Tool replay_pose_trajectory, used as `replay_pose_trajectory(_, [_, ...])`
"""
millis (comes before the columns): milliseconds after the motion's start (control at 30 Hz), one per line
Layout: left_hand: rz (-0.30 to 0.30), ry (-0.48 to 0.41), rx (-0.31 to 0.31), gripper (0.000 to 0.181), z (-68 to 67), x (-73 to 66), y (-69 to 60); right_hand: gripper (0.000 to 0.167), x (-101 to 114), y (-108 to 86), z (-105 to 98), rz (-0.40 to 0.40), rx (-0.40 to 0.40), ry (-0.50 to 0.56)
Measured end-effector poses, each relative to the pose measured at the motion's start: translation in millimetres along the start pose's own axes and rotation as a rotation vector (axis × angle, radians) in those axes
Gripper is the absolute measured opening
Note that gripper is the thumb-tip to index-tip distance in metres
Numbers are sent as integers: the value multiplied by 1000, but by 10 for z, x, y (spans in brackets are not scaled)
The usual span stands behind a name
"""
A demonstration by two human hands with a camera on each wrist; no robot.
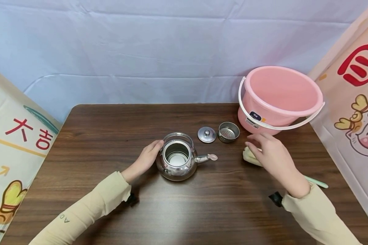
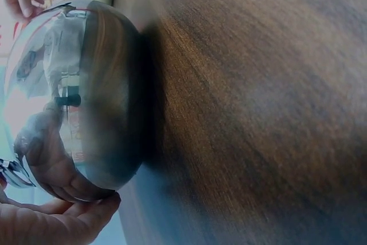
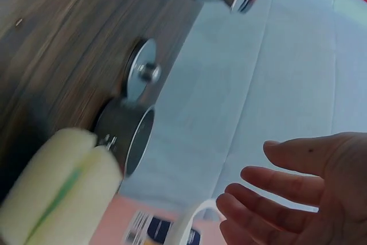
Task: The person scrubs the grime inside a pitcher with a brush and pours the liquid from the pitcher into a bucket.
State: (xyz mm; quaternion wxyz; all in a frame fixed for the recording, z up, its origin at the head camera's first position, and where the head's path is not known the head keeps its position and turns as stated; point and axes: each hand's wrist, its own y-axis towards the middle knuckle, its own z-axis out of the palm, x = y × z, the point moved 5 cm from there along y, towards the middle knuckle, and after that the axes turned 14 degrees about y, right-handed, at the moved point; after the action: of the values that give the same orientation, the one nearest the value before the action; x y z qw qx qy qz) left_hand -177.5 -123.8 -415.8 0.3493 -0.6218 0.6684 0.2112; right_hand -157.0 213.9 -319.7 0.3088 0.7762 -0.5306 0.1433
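A small shiny steel teapot (image 1: 175,173) stands upright and uncovered on the table, its spout pointing right and its handle raised. My left hand (image 1: 144,158) grips its left side, the thumb by the handle's base; in the left wrist view the fingers (image 2: 94,216) lie against the rounded belly. Over a sponge brush (image 1: 250,157) my right hand (image 1: 274,158) hovers with loose, spread fingers, holding nothing. The brush has a pale yellow sponge head and a green handle (image 1: 317,182); the arm hides its middle. A steel lid (image 1: 207,134) and a perforated strainer basket (image 1: 228,132) sit between teapot and brush.
At the back right stands a pink bucket (image 1: 263,112), its white handle (image 1: 282,128) hanging down in front. A pale cloth (image 1: 141,51) hangs behind the wooden table (image 1: 110,122). Printed panels flank it on both sides.
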Motion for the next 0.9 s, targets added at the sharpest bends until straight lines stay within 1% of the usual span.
replay_pose_trajectory(267, [13, -2, 7, 53, -10, -12, -13, 18, 226, 117, 207, -62, 13, 36])
replay_pose_trajectory(467, [14, -1, -3, 52, -21, -27, -25, 17, 349, 175, 360, -113, 28, 61])
replay_pose_trajectory(700, [5, -15, 3, 53, -31, -33, -44, 19, 447, 220, 540, -129, 76, 99])
replay_pose_trajectory(800, [5, -25, 7, 53, -32, -38, -47, 20, 479, 229, 613, -136, 89, 107])
replay_pose_trajectory(900, [4, -21, -1, 52, -35, -58, -55, 21, 524, 235, 668, -147, 96, 111])
